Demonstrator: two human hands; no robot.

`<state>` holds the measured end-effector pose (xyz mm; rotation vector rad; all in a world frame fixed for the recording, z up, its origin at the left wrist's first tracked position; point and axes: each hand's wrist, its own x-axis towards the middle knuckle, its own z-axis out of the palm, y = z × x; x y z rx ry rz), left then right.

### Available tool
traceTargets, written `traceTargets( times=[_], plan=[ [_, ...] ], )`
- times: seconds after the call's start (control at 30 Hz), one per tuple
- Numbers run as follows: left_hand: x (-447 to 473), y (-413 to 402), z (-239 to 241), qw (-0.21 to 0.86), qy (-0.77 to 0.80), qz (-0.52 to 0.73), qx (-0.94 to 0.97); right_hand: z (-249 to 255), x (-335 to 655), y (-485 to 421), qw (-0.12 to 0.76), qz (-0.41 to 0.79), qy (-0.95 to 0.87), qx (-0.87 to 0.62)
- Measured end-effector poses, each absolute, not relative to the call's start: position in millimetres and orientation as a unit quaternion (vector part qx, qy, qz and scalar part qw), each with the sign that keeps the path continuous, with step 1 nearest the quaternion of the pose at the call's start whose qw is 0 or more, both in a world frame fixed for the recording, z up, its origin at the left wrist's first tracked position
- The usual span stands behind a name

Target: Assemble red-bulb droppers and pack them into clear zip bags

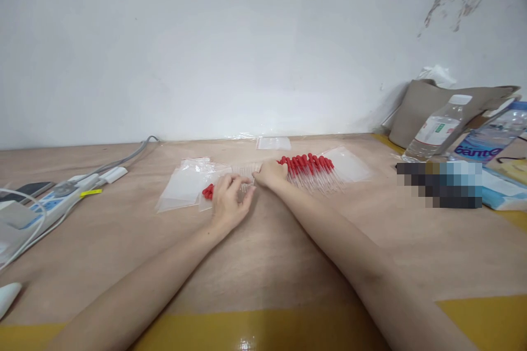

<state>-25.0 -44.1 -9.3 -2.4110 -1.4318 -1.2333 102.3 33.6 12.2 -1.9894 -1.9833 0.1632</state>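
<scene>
the left hand [231, 197] is curving over the tabletop [263, 252] beside a small cluster of red bulbs [208, 192], its thumb and index finger standing apart; the right hand [270, 174] is curling in next to it, fingers mostly hidden; whether either is gripping anything, i cannot tell; thin clear tubes [246, 170] are lying between and just beyond the fingers; red-topped droppers [307, 163] are fanning out in a row just right of the right hand, clear stems pointing toward the wearer; clear plastic bags [179, 186] are lying left of the left hand; another clear bag [349, 165] is lying beside the droppers; farther right, a water bottle [438, 129] is standing near a grey-brown bag [411, 107]
</scene>
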Motion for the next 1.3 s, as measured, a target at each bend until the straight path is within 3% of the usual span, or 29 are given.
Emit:
traceTargets(
  times=[0.13,0.4,0.53,0.83,1.0,1.3],
  plan=[
    [-51,-25,10,0.11,-0.561,-0.378,-0.728,12,93,44,0.152,0.073,-0.686,-0.708],
    [-85,1,32,-0.01,-0.669,-0.165,-0.725,11,89,49,0.129,0.099,-0.681,-0.714],
    [-85,-3,32,-0.064,-0.658,-0.14,-0.737,16,93,41,0.135,0.1,-0.685,-0.709],
    [-90,-3,35,-0.155,-0.645,-0.11,-0.74,13,165,-3,0.296,0.044,-0.701,-0.647],
    [-91,-6,40,-0.204,-0.637,-0.124,-0.733,-2,199,-38,0.319,0.002,-0.728,-0.606],
    [-86,-10,54,-0.091,-0.669,-0.13,-0.726,-20,208,-49,0.382,-0.005,-0.751,-0.538]
  ],
)
